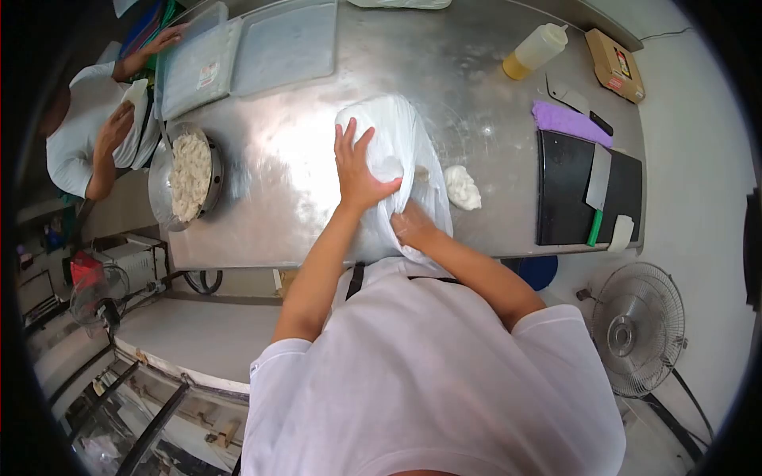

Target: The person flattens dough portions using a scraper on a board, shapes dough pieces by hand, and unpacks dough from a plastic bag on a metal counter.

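A white plastic bag (390, 127) lies on the steel table in front of me. My left hand (359, 168) rests on the bag's left side with its fingers spread. At the bag's near opening, my right hand (413, 225) is partly inside, behind thin plastic; its fingers are hidden. Just right of the bag sits a lump of white dough (463, 188), touched by neither hand.
The steel table (278, 151) bears a bowl of dough pieces (190, 176), plastic trays (286, 47), a squeeze bottle (536, 51), a cardboard box (614, 65), a purple cloth (567, 122) and a cleaver (598, 178) on a black board (561, 190). A co-worker (79, 151) is at left; a fan (637, 329) at right.
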A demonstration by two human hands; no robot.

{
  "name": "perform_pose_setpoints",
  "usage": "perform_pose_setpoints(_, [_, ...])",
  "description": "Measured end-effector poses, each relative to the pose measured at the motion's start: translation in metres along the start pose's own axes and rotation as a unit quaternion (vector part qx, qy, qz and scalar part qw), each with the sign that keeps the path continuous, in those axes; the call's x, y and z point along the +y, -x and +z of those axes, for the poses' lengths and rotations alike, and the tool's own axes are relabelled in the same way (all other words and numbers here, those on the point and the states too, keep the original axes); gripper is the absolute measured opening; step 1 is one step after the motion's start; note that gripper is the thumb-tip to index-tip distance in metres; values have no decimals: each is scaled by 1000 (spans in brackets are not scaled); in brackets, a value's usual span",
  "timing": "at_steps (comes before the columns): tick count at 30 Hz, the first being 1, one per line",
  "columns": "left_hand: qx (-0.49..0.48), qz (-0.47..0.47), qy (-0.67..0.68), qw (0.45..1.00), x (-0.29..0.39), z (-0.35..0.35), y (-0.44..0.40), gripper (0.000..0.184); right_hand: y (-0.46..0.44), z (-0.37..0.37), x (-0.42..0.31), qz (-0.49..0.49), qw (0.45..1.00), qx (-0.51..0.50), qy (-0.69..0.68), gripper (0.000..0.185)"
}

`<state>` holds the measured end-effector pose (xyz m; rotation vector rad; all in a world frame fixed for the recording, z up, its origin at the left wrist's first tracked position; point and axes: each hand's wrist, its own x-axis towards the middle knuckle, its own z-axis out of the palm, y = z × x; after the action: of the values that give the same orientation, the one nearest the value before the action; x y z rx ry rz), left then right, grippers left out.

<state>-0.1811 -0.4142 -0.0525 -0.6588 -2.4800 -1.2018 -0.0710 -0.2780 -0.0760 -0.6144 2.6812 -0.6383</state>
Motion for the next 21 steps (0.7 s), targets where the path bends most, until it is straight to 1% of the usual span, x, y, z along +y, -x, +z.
perform_pose_setpoints(1, [-2,3,-1,1000,-1,1,-2,104,-4,3,0,37,998,-45,23,26])
perform_pose_setpoints(2, [2,4,-1,1000,-3,2,-4,104,-9,10,-2,35,998,-44,27,26])
perform_pose_setpoints(3, [0,9,-8,1000,-5,2,-7,105,-15,17,-4,97,991,63,-64,28])
perform_pose_setpoints(4, [1,13,-15,1000,-6,3,-10,105,-19,25,-3,154,962,168,-153,30])
perform_pose_setpoints(5, [10,10,-15,1000,-3,2,-12,105,-22,36,2,148,964,166,-147,30])
perform_pose_setpoints(6, [-13,3,-31,999,0,-1,-14,106,-26,47,5,156,973,130,-107,33])
perform_pose_setpoints(7, [-37,-5,-49,998,0,-5,-14,107,-28,14,-10,162,986,-35,-3,39])
perform_pose_setpoints(8, [-28,3,-60,998,-4,-2,-14,108,-31,-24,-28,125,968,-196,97,45])
perform_pose_setpoints(9, [-21,2,-67,998,-3,-5,-10,108,-31,-8,-23,117,969,-194,101,45])
perform_pose_setpoints(10, [-31,-1,-70,997,-2,-8,-12,108,-33,19,-6,140,982,-113,51,46])
perform_pose_setpoints(12, [-42,-8,-73,996,-1,-9,-13,108,-33,24,5,146,987,-62,21,44])
perform_pose_setpoints(13, [-27,-5,-79,997,0,-9,-15,108,-33,27,11,148,988,-37,6,43])
perform_pose_setpoints(14, [-36,-10,-82,996,1,-11,-13,109,-29,33,15,96,992,-34,74,41])
perform_pose_setpoints(16, [-47,-18,-90,995,2,-15,-10,110,-28,61,41,-3,997,45,62,41])
perform_pose_setpoints(17, [-36,-18,-96,995,2,-15,-10,110,-28,78,58,-53,993,83,61,41])
perform_pose_setpoints(18, [-36,-24,-91,995,1,-13,-10,110,-25,89,66,-6,998,54,10,41])
perform_pose_setpoints(20, [-57,-41,-94,993,3,-14,-9,111,-17,77,64,41,998,33,-40,41])
perform_pose_setpoints(21, [-56,-37,-94,993,4,-14,-8,111,-6,66,63,65,992,-18,-109,40])
